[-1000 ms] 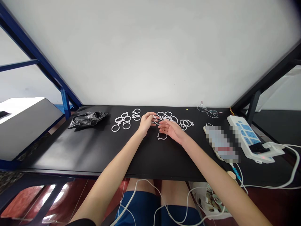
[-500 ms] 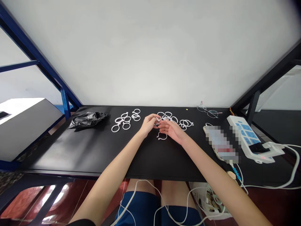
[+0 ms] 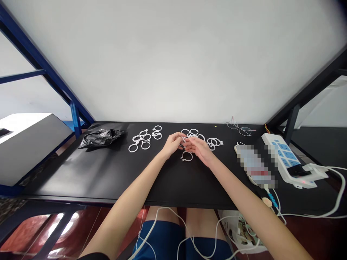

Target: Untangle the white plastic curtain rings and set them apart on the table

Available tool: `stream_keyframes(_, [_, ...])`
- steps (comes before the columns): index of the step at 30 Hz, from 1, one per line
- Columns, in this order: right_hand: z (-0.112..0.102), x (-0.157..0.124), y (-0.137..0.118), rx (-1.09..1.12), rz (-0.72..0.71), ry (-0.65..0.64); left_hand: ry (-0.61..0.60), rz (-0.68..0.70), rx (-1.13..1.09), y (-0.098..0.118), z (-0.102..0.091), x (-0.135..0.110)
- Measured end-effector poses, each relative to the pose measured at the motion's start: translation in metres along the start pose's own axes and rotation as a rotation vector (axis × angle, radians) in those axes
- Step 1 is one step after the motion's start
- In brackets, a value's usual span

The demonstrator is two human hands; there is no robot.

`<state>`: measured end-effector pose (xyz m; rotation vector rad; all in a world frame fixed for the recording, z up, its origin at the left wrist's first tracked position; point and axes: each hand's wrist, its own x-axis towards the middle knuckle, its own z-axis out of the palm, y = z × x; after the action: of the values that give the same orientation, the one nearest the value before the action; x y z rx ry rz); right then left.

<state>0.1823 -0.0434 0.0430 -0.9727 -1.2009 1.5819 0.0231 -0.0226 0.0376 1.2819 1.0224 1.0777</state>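
Observation:
Both hands meet over a black table (image 3: 108, 177), fingertips closed on one small white curtain ring (image 3: 184, 139) that they largely cover. My left hand (image 3: 172, 143) pinches it from the left, my right hand (image 3: 201, 150) from the right with its fingers bent. Just below the fingers lies a curtain ring with a gap in its loop (image 3: 187, 160). Several more white rings (image 3: 194, 129) are heaped behind the hands, partly hidden by them. To the right of my right hand is a small cluster of rings (image 3: 215, 139). Another group of closed rings (image 3: 145, 145) lies left of my left hand.
A crumpled black plastic bag (image 3: 101, 138) lies at the left. Eyeglasses (image 3: 245, 131) rest at the back right. A phone (image 3: 251, 162) with a cable and a white power strip (image 3: 287, 159) occupy the right side. White cables (image 3: 168, 208) hang across my lap.
Both hands stay in nearly the same place, with slight finger shifts around the white curtain ring. The other rings have not moved.

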Motion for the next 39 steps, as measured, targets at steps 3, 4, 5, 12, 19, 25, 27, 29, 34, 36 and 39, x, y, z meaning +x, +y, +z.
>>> stream_keyframes(3, [0.003,-0.001,0.003,-0.133,-0.141,0.059,-0.009,-0.004,0.004,-0.001,0.001,0.0])
stream_keyframes(4, [0.003,-0.001,0.004,-0.16,-0.178,0.063,-0.013,-0.005,0.003,-0.001,0.001,0.0])
stream_keyframes(5, [0.004,-0.001,0.005,-0.182,-0.205,0.062,-0.017,-0.005,0.001,-0.001,0.001,-0.001])
stream_keyframes(12, [0.001,-0.001,0.01,-0.301,-0.314,0.064,0.0,-0.04,-0.084,0.003,0.0,-0.002])
stream_keyframes(19, [0.003,-0.004,0.013,-0.466,-0.405,0.072,-0.018,-0.017,-0.138,0.001,0.0,-0.001])
stream_keyframes(25, [0.002,-0.003,0.017,-0.481,-0.439,0.09,-0.005,-0.027,-0.11,0.004,0.0,-0.002])
stream_keyframes(27, [0.002,-0.003,0.017,-0.475,-0.441,0.099,-0.001,-0.038,-0.103,0.005,0.0,-0.003])
stream_keyframes(29, [0.002,-0.004,0.015,-0.474,-0.44,0.107,0.001,-0.046,-0.099,0.006,0.0,-0.004])
stream_keyframes(34, [0.004,-0.007,0.01,-0.488,-0.441,0.14,-0.02,-0.036,-0.096,0.004,0.0,-0.005])
stream_keyframes(36, [0.005,-0.007,0.01,-0.501,-0.459,0.151,-0.036,-0.028,-0.111,0.003,-0.001,-0.004])
stream_keyframes(39, [0.004,-0.006,0.011,-0.529,-0.498,0.142,-0.037,-0.024,-0.142,0.002,0.0,-0.003])
